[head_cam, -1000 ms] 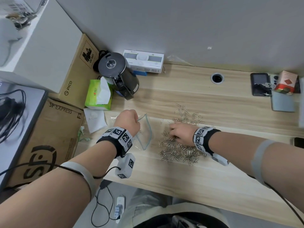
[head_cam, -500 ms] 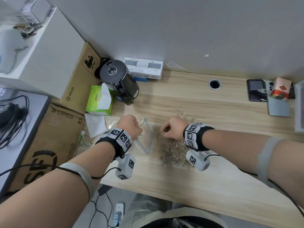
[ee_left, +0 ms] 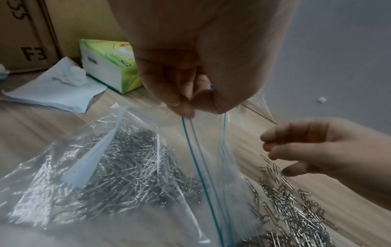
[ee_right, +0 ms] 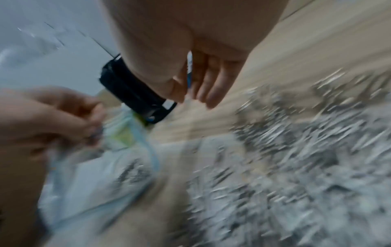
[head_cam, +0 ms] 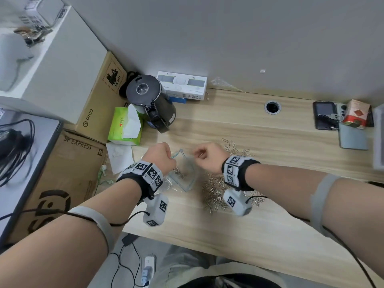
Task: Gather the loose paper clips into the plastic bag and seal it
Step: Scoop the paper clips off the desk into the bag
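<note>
A clear zip bag (head_cam: 185,177) with a blue seal line lies on the wooden desk (head_cam: 270,142), holding many silver paper clips (ee_left: 118,167). My left hand (head_cam: 164,157) pinches the bag's rim (ee_left: 190,107) and lifts the mouth apart. Just right of that mouth hovers my right hand (head_cam: 204,156), fingers curled, with a few clips at its fingertips (ee_left: 277,163). The loose pile of clips (head_cam: 214,194) spreads on the desk under and behind my right wrist (ee_left: 296,210). The right wrist view is motion-blurred.
A black kettle (head_cam: 153,104), a green tissue box (head_cam: 124,127) and a crumpled tissue on paper (head_cam: 119,154) stand left of the bag. Cardboard boxes (head_cam: 62,173) lie beyond the desk's left edge. Phones and a small carton (head_cam: 336,119) sit at the back right.
My right hand left the pile, closed round some clips and travelled left to the bag's mouth. The left hand kept its pinch on the rim.
</note>
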Tool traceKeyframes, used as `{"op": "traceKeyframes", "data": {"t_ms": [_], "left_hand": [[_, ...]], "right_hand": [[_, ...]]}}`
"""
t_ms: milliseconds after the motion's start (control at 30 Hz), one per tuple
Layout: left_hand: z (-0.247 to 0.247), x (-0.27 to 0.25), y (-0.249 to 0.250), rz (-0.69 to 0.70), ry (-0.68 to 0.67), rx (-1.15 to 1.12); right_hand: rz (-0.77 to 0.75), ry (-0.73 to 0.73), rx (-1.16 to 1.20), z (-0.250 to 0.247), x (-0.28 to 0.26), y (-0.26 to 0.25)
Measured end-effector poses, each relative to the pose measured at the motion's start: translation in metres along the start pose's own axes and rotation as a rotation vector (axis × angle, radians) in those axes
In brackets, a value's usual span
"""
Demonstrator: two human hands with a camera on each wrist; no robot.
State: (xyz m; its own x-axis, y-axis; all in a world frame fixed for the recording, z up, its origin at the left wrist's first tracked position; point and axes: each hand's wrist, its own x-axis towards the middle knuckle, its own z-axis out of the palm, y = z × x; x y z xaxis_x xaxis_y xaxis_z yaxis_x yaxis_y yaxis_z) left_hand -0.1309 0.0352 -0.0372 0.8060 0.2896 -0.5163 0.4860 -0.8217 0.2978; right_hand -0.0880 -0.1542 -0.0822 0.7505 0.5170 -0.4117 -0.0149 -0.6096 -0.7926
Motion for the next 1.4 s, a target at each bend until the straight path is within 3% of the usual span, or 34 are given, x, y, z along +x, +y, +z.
{"op": "traceKeyframes", "data": {"t_ms": [67, 167, 300, 500, 633, 767, 900, 1000, 1200, 1400], "left_hand": [[-0.001, 0.002, -0.002, -0.019, 0.016, 0.028], [-0.003, 0.004, -0.003, -0.049, 0.027, 0.059], [-0.006, 0.007, -0.007, -0.100, 0.045, 0.081], [0.000, 0.015, -0.010, -0.086, 0.022, 0.036], [0.007, 0.016, -0.002, -0.047, -0.058, 0.032], [0.012, 0.015, 0.010, -0.025, -0.119, 0.090], [0.015, 0.012, 0.020, -0.006, -0.156, 0.146], [0.016, 0.010, 0.022, -0.012, -0.162, 0.156], [0.018, 0.007, 0.019, 0.013, -0.166, 0.190], [0.020, 0.006, 0.016, 0.042, -0.174, 0.208]], "right_hand": [[0.078, 0.090, -0.185, -0.022, 0.010, 0.022], [0.178, 0.057, -0.525, -0.050, 0.017, 0.050], [0.111, -0.027, -0.701, -0.057, 0.016, 0.063], [-0.127, -0.264, -0.737, -0.045, -0.004, 0.060], [-0.119, -0.409, -0.743, -0.048, -0.017, 0.061], [-0.102, -0.335, -0.778, -0.057, -0.027, 0.069], [-0.003, -0.382, -0.941, -0.058, -0.041, 0.083], [-0.021, -0.393, -0.991, -0.045, -0.046, 0.086], [-0.138, -0.301, -0.832, -0.027, -0.055, 0.087], [-0.101, -0.299, -0.827, -0.029, -0.062, 0.086]]}}
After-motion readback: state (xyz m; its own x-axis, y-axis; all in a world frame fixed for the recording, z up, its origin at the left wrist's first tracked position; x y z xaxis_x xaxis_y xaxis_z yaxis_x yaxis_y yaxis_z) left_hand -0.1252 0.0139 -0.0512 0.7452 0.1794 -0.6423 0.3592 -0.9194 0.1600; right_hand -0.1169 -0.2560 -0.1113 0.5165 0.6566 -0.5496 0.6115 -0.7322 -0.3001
